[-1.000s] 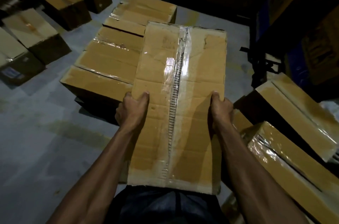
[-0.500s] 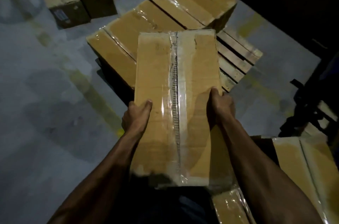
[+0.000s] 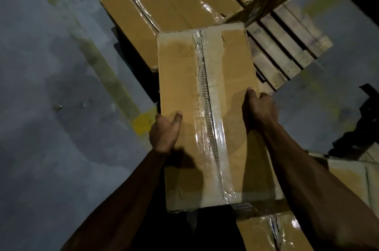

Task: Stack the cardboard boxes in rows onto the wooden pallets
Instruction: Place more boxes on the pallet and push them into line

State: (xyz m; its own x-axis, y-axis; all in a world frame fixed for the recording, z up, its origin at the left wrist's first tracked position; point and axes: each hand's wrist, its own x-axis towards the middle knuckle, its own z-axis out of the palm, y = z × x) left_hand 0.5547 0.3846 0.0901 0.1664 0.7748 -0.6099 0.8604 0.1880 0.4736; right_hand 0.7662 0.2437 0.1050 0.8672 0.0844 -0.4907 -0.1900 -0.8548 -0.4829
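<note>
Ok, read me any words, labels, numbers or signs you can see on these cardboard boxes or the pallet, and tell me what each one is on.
None can be read.
Faint stamped marks on top of the brown taped cardboard box gripped by the left hand and right hand: too faint to read.
Pale label on the side of the stacked brown cardboard box above the slatted wooden pallet: too blurred to read.

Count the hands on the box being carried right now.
2. The left hand grips the carried box on its left edge, thumb on top; the right hand grips its right edge. Fingers under the box are hidden.
</note>
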